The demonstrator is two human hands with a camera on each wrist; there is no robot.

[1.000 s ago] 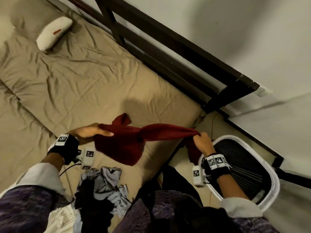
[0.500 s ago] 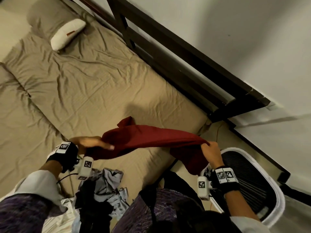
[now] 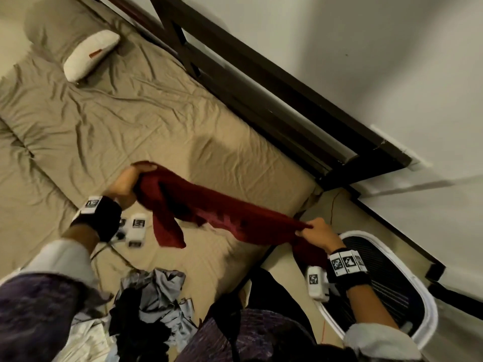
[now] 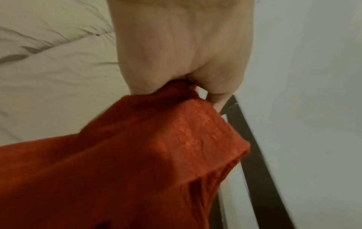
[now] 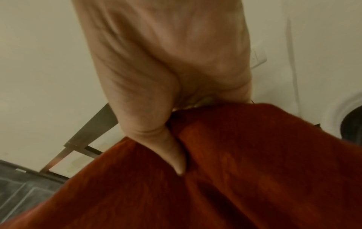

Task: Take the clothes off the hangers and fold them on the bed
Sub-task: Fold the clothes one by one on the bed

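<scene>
The step in hand looks like spreading: the dark red garment (image 3: 217, 212) hangs stretched at the frame's centre over the bed (image 3: 156, 121), the left hand (image 3: 128, 184) clenched on 1 end, the right hand (image 3: 317, 235) pinching the other at lower right; next it wants lowering flat onto the sheet, sleeves squared; no hanger shows; the garment's far end drops behind the right wrist; the crumpled pile of clothes (image 3: 154, 301) at bottom centre is probably 2 pieces, too tangled to tell.
</scene>
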